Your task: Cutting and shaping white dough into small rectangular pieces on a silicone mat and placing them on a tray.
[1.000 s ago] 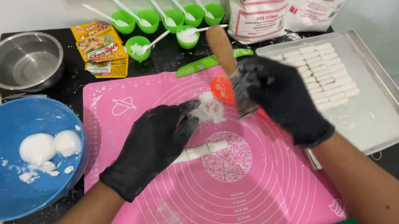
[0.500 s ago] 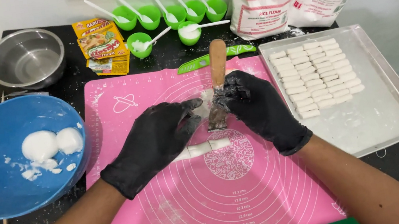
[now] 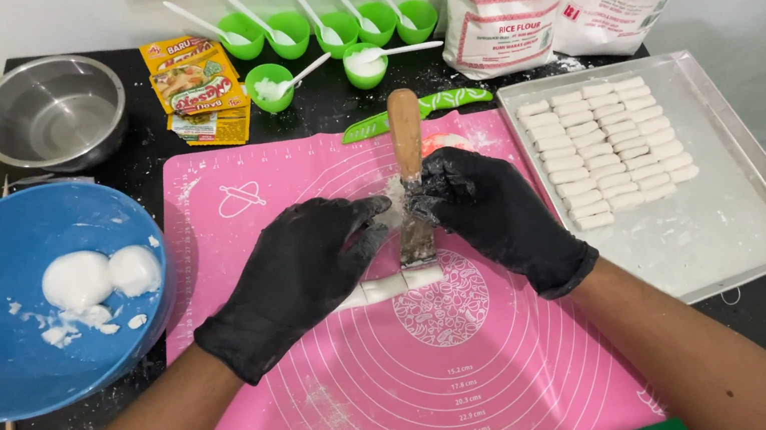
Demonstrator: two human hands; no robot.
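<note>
Dough [image 3: 392, 285] lies under your left hand [image 3: 296, 273]; your right hand's [image 3: 494, 213] fingers [image 3: 441, 198] grip the scraper [image 3: 412, 190], blade down beside them.

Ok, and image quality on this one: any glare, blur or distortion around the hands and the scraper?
Head view: even, soft light, faint shadows only. Left hand, right hand and wooden-handled scraper are sharp, no motion blur. Mild sheen on the metal tray and steel bowl. Wide-angle lens bows the pink mat edges outward.
</note>
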